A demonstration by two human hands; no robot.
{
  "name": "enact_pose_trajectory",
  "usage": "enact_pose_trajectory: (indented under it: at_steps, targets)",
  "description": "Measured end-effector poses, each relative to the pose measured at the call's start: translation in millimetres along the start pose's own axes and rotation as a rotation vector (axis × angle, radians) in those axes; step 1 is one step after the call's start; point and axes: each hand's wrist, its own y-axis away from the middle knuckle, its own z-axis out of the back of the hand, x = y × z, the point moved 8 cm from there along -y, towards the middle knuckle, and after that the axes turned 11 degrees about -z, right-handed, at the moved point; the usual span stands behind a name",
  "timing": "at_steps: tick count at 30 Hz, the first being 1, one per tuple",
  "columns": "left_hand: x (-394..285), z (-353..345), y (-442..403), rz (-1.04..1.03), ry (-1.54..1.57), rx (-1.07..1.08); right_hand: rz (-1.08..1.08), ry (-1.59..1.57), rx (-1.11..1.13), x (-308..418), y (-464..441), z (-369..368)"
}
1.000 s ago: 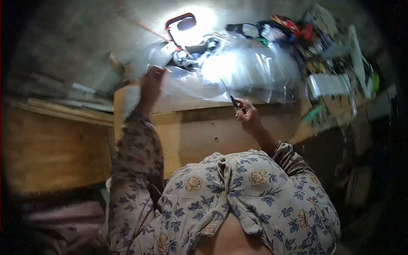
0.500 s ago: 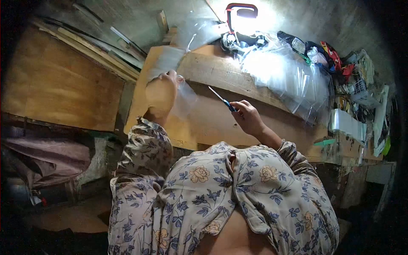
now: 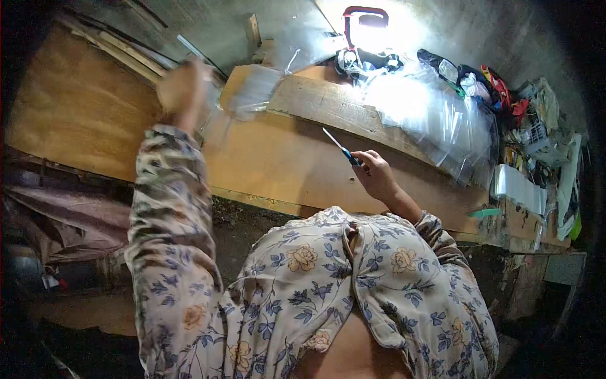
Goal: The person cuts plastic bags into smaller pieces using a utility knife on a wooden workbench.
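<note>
My left hand [image 3: 183, 91] is blurred by motion over the left end of the bench. A see-through piece of clear plastic [image 3: 218, 123] hangs at its right side, held by fingers too smeared to make out singly. Above the middle of the bench, my right hand [image 3: 377, 174] is closed round the handle of blue-handled scissors [image 3: 347, 153]. Their thin silvery blade points up and to the left, touching nothing. Between the hands, a stack of clear plastic pieces [image 3: 255, 91] lies at the bench's far left corner.
A wooden board [image 3: 322, 101] lies along the far side of the wooden bench [image 3: 278, 164]. Under a bright lamp [image 3: 366, 28] spreads a heap of clear plastic bags [image 3: 442, 123]. A green-handled tool [image 3: 483, 213] lies near the right end. A brown wooden panel [image 3: 76, 101] is on the left.
My left hand has swung left and away from me, carrying the clear plastic off the middle of the bench. My right hand keeps the scissors in nearly the same place.
</note>
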Motion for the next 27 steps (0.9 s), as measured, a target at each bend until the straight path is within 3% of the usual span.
enact_pose_trajectory:
  at_steps: [1,4,5,7,10,12,15,27]
  targets:
    - [-28,-18,11,-0.259,0.188,-0.212,-0.003,-0.003,-0.002,-6,-1,-2]
    - [-111,-110,40,-0.437,0.118,-0.04,0.118,0.032,-0.015,-11,-2,-9]
    - [-133,-132,56,-0.437,0.123,-0.033,0.085,0.083,0.021,-12,-2,-13]
    - [-172,-184,88,-0.297,0.688,0.203,0.041,0.139,0.054,-17,-3,-20]
    - [-210,-221,133,-0.359,0.708,0.333,0.09,0.219,0.094,-26,4,-31]
    - [-215,-223,148,-0.408,0.946,0.161,0.089,0.269,0.099,-28,8,-32]
    - [-208,-225,156,-0.412,1.007,0.07,0.067,0.339,0.126,-27,16,-35]
    - [-225,-204,169,-0.438,0.845,0.084,0.039,0.574,0.093,-49,15,-58]
